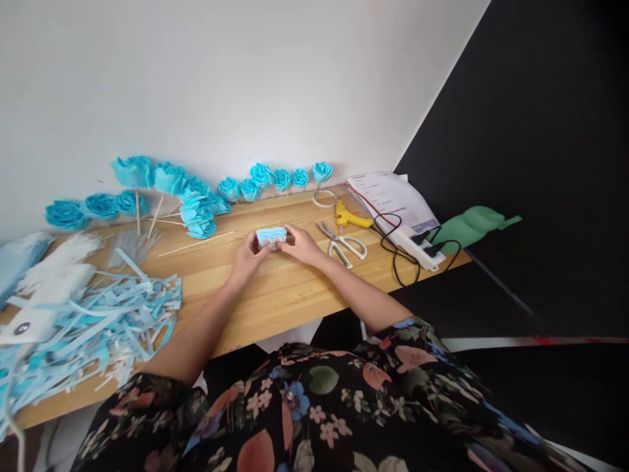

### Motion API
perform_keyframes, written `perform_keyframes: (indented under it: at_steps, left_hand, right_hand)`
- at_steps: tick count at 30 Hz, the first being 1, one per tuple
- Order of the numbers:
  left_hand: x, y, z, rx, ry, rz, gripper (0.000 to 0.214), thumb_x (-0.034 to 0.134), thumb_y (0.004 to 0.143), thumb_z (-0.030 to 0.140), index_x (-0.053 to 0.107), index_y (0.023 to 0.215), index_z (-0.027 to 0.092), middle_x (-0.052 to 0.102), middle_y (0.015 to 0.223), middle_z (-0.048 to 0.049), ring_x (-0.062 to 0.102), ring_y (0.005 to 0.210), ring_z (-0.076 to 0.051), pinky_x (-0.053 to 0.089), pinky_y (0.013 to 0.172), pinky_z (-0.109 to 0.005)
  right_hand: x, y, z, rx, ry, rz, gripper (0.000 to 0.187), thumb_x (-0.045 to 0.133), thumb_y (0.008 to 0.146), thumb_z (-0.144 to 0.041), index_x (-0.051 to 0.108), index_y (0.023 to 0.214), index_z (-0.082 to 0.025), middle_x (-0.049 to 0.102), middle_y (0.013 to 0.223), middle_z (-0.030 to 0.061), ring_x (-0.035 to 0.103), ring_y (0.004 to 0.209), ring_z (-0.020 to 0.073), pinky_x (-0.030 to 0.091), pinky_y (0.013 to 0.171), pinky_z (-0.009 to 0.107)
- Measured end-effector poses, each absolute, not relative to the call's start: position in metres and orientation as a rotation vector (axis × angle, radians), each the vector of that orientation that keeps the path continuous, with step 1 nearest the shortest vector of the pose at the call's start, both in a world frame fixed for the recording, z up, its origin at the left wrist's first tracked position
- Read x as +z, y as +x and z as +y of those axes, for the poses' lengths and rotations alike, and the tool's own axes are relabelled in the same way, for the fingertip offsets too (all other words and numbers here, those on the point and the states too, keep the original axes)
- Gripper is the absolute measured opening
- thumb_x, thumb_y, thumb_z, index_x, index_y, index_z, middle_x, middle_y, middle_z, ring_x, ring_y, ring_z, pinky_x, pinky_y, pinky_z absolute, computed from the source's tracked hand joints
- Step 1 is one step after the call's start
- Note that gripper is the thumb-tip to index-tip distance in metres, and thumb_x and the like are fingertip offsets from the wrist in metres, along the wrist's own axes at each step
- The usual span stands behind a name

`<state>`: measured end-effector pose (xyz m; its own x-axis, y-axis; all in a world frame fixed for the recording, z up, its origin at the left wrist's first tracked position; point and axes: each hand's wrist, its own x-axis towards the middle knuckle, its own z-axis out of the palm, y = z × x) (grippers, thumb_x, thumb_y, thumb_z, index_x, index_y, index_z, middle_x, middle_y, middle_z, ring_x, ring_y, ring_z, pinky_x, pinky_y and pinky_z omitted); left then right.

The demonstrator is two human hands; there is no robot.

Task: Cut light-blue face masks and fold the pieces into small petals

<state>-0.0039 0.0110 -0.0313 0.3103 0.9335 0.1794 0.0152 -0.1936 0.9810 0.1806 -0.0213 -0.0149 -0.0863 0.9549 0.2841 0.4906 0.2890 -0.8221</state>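
Note:
Both hands meet over the middle of the wooden table [275, 295] around a small folded piece of light blue paper [271, 236]. My left hand [248, 257] pinches its left end with fingers curled. My right hand [301, 244] grips the right end, fingers closed over it. The paper sits just above or on the tabletop; I cannot tell which.
Blue paper roses on sticks [275, 178] line the wall, with more [147, 187] at the left. A heap of blue paper strips [93, 321] covers the left side. White-handled scissors [344, 244], a yellow glue gun [350, 216], a power strip with black cables [417, 248], papers [388, 193] lie right.

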Motion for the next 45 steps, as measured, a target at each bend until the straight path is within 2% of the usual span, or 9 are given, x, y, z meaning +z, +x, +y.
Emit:
perform_keyframes:
  at_steps: [7,15,19,22,25,27,33,39,45]
  left_hand:
    - [-0.043,-0.005,0.014,1.083,1.661,0.98,0.046,0.075,0.074,0.034,0.06,0.115,0.019,0.067,0.113,-0.0095,0.064,0.105,-0.026,0.047,0.096,-0.039]
    - [-0.034,-0.004,0.005,1.058,1.711,1.029,0.059,0.078,0.074,0.036,0.058,0.127,0.021,0.057,0.139,-0.0137,0.055,0.126,-0.031,0.039,0.108,-0.043]
    - [-0.03,-0.004,0.004,1.062,1.691,1.057,0.053,0.077,0.074,0.035,0.062,0.124,0.021,0.067,0.124,-0.0115,0.062,0.111,-0.028,0.045,0.098,-0.039]
    - [-0.028,-0.005,0.005,1.032,1.637,1.024,0.036,0.074,0.075,0.038,0.07,0.106,0.018,0.073,0.1,-0.0078,0.066,0.091,-0.025,0.048,0.085,-0.035]
    - [-0.025,-0.006,0.004,1.064,1.606,0.992,0.023,0.074,0.075,0.038,0.072,0.086,0.018,0.072,0.085,-0.0052,0.064,0.081,-0.022,0.048,0.08,-0.033]
    - [-0.023,-0.008,0.004,1.109,1.634,1.0,0.02,0.073,0.076,0.037,0.071,0.084,0.019,0.072,0.085,-0.0049,0.065,0.084,-0.022,0.047,0.082,-0.032]
    - [-0.029,-0.01,0.011,0.939,1.868,1.092,0.04,0.068,0.076,0.042,0.066,0.107,0.017,0.074,0.102,-0.008,0.067,0.088,-0.023,0.051,0.082,-0.035]
    - [-0.033,-0.01,0.014,0.9,1.925,1.104,0.043,0.066,0.077,0.043,0.064,0.111,0.016,0.074,0.104,-0.0101,0.068,0.089,-0.025,0.052,0.081,-0.037]
    - [-0.026,-0.011,0.009,0.913,1.957,1.12,0.024,0.061,0.08,0.041,0.066,0.087,0.019,0.071,0.081,-0.0042,0.064,0.075,-0.021,0.05,0.073,-0.033]
  right_hand:
    - [-0.018,0.178,-0.023,0.77,-1.349,-1.761,0.045,0.07,0.078,-0.029,0.057,0.12,-0.019,0.071,0.11,0.0067,0.066,0.093,0.0196,0.049,0.084,0.032]
    - [-0.013,0.181,-0.023,0.693,-1.325,-1.794,0.049,0.069,0.079,-0.024,0.058,0.127,-0.02,0.07,0.117,0.0086,0.065,0.1,0.021,0.048,0.091,0.034]
    - [-0.013,0.181,-0.024,0.678,-1.292,-1.826,0.032,0.065,0.081,-0.024,0.065,0.113,-0.019,0.072,0.109,0.0066,0.065,0.096,0.0199,0.047,0.087,0.032]
    - [-0.014,0.18,-0.025,0.697,-1.306,-1.81,0.022,0.063,0.083,-0.026,0.067,0.103,-0.017,0.072,0.095,0.0047,0.065,0.082,0.0174,0.047,0.077,0.028]
    - [-0.012,0.18,-0.026,0.685,-1.262,-1.778,0.021,0.063,0.081,-0.023,0.068,0.1,-0.017,0.072,0.093,0.0042,0.064,0.079,0.0158,0.047,0.075,0.027]
    - [-0.01,0.181,-0.026,0.657,-1.21,-1.768,0.022,0.062,0.08,-0.02,0.067,0.102,-0.017,0.072,0.097,0.0047,0.064,0.082,0.0157,0.048,0.078,0.027]
    - [-0.01,0.184,-0.023,0.619,-1.263,-1.833,0.039,0.069,0.079,-0.024,0.065,0.117,-0.017,0.072,0.113,0.0079,0.065,0.101,0.0202,0.048,0.088,0.031]
    - [-0.009,0.187,-0.023,0.682,-1.264,-1.826,0.045,0.069,0.08,-0.025,0.063,0.124,-0.019,0.07,0.118,0.0074,0.064,0.101,0.0193,0.047,0.088,0.03]
    - [-0.011,0.186,-0.021,0.564,-1.247,-1.865,0.022,0.065,0.081,-0.021,0.07,0.101,-0.014,0.072,0.099,0.008,0.063,0.091,0.0183,0.045,0.082,0.029]
